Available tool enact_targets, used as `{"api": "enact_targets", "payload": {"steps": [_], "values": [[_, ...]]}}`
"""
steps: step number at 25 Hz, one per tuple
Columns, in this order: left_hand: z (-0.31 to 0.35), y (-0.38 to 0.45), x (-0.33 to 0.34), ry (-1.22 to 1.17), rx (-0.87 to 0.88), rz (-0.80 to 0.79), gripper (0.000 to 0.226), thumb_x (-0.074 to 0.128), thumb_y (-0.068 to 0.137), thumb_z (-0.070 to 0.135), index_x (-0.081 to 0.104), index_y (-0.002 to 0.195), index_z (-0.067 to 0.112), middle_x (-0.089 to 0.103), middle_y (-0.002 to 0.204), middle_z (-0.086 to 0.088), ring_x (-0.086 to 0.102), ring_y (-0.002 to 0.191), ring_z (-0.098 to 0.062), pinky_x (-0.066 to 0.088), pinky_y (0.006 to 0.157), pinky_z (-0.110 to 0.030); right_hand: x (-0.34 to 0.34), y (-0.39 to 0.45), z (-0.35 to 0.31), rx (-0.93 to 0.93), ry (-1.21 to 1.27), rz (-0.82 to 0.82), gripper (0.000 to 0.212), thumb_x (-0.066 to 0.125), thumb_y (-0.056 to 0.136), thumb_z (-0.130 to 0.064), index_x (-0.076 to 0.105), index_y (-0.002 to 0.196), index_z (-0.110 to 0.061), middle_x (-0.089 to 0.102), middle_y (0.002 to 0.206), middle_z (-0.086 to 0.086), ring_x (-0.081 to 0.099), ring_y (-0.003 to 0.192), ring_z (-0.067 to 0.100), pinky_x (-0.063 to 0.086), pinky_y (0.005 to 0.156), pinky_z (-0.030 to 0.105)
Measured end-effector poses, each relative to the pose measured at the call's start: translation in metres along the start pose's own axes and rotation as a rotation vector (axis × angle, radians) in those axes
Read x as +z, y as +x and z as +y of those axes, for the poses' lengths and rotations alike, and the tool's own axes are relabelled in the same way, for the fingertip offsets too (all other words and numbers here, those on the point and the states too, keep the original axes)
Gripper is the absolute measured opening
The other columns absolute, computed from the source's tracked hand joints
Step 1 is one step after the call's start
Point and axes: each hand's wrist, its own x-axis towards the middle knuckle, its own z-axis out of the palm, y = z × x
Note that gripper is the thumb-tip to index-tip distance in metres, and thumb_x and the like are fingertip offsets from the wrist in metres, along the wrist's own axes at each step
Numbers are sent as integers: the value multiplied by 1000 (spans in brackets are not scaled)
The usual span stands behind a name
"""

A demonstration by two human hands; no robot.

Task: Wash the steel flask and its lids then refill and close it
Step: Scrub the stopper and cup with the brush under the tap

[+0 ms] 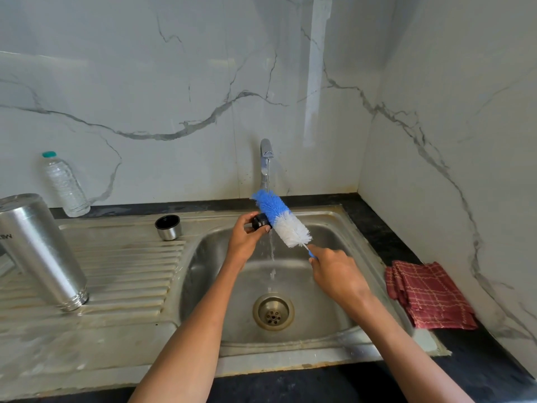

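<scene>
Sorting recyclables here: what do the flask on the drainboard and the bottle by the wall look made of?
Flask: seemingly brushed stainless steel, with a grey metallic sheen and streaked reflections. Bottle: likely thin clear plastic, see-through with ribbed walls and a teal cap.

Steel flask inverted on drainboard; cup lid beside; black stopper held

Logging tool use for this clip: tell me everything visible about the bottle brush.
The bottle brush has a thick cylindrical head of bristles, blue on the far half and white on the near half, on a thin wire stem that ends in a blue handle. The right hand grips that handle, mostly hiding it. The brush is held tilted over the sink, tip up toward the tap, with running water falling on the blue bristles. Its side presses against the small black lid held by the left hand.
</scene>
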Motion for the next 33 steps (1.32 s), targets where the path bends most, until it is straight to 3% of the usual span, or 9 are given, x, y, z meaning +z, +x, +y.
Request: {"api": "enact_targets", "payload": {"steps": [3,6,10,19,23,29,33], "values": [[-4,2,-4,-17,-34,49,47,83,87,24,63,129,18,69,121,0,66,106,-10,51,85,-21,2,-17,2,-18,-6,-7,22,43,100,-19,58,115,-23,69,93,11,62,87,43,51,73,43],[0,0,-1,7,-24,-19,48,83,86,24,63,129,21,69,121,1,67,107,-13,54,93,-28,4,-11,2,-5,-56,26,26,44,99,-14,58,120,-20,63,85,6,58,76,38,42,63,39],[10,-7,11,16,31,-117,52,84,85,22,62,132,20,68,121,1,68,106,-16,55,94,-30,-1,19,-5,39,-66,14,23,43,102,-15,60,117,-14,69,96,11,63,83,37,38,64,35],[4,-5,7,59,3,1,42,83,86,23,61,122,26,66,113,8,65,107,-13,53,93,-31,7,-16,-17,-4,-190,90,42,42,100,-18,50,140,-25,63,103,4,68,85,35,41,59,36],[6,-6,5,60,-1,-58,55,84,84,29,59,133,22,67,119,6,66,105,-8,54,90,-28,4,20,-26,2,-164,126,33,43,101,-17,57,131,-23,63,100,4,68,84,32,41,58,36],[2,-2,0,41,-26,32,48,84,85,28,61,126,24,66,119,5,63,106,-10,50,86,-25,10,5,-18,-45,-85,96,24,39,103,-21,60,116,-22,65,93,4,62,79,34,38,60,35],[1,-3,3,47,-16,-34,50,83,86,29,61,130,22,66,123,4,64,108,-10,51,92,-29,11,22,-14,18,-2,79,22,40,103,-19,61,109,-20,65,86,6,65,80,36,48,63,39]]}}
